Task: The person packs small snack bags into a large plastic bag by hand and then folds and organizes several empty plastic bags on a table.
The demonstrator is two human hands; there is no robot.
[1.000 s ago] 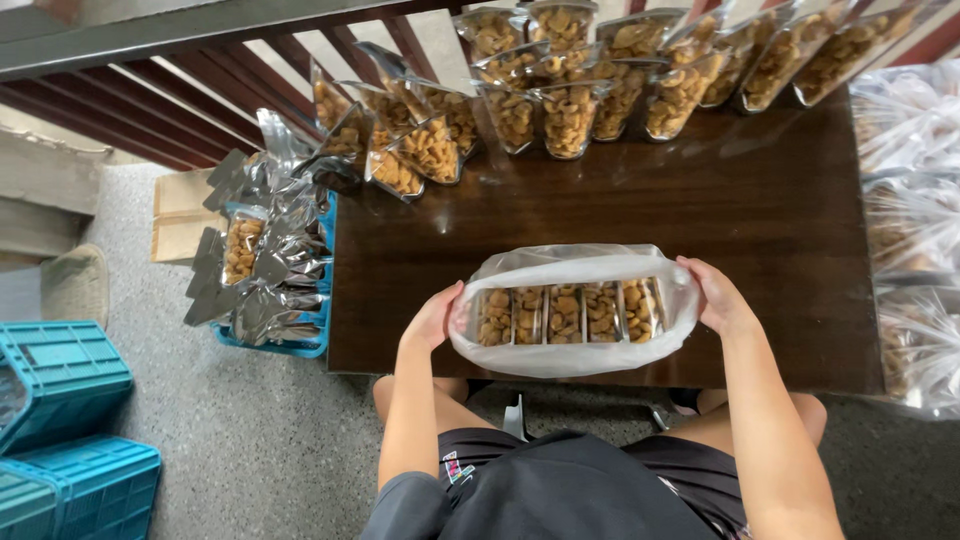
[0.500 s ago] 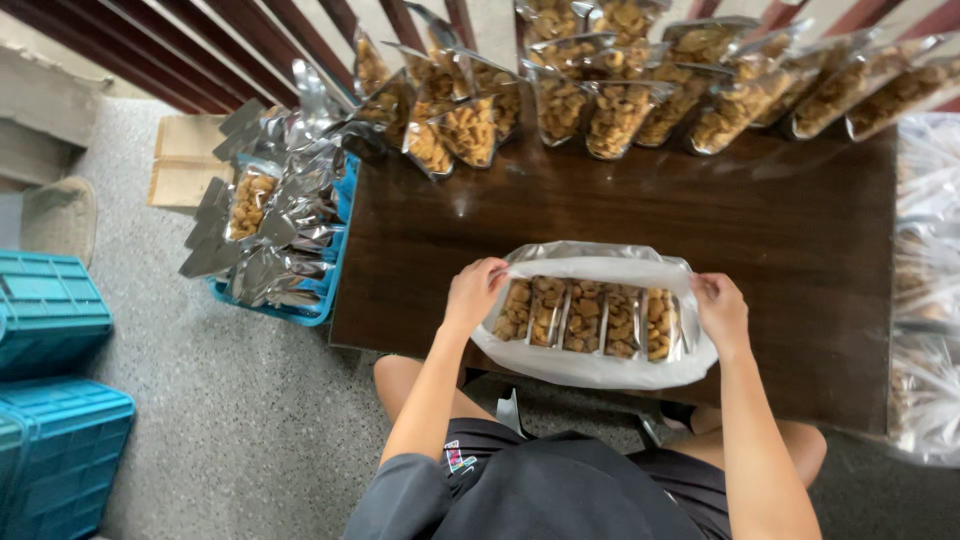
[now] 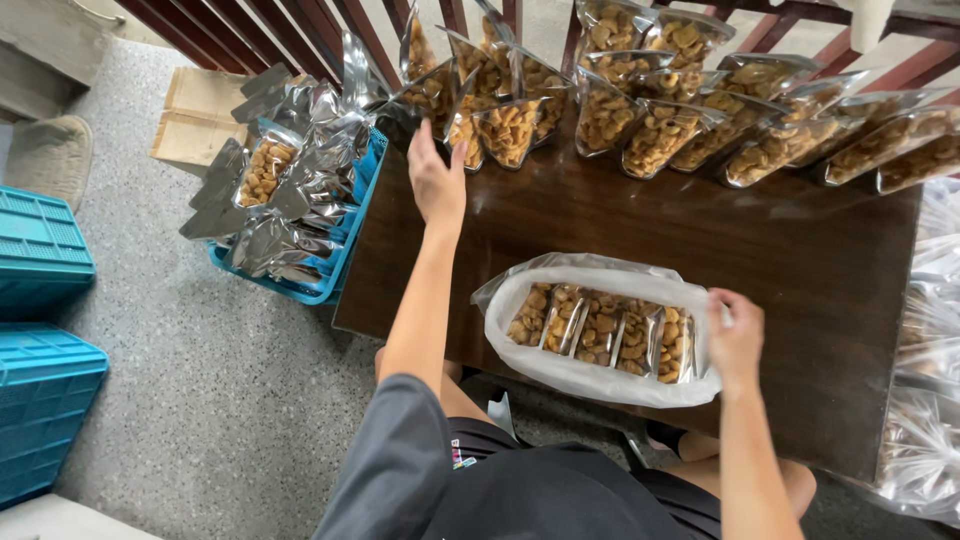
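head view | left hand [image 3: 437, 180] spread wide, reaching out to the snack pouches [image 3: 508, 130] standing at the back of the dark bench [image 3: 800, 250] | right hand [image 3: 735, 335] holds the edge of the big white bag [image 3: 590, 375] with packed pouches inside, near the front

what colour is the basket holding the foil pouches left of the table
Blue: the plastic basket beside the dark wooden table shows best, and only, in the head view.

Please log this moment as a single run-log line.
left hand: open, reaching to snack pouches | right hand: gripping white bag rim | bag: filled pouches inside, on table
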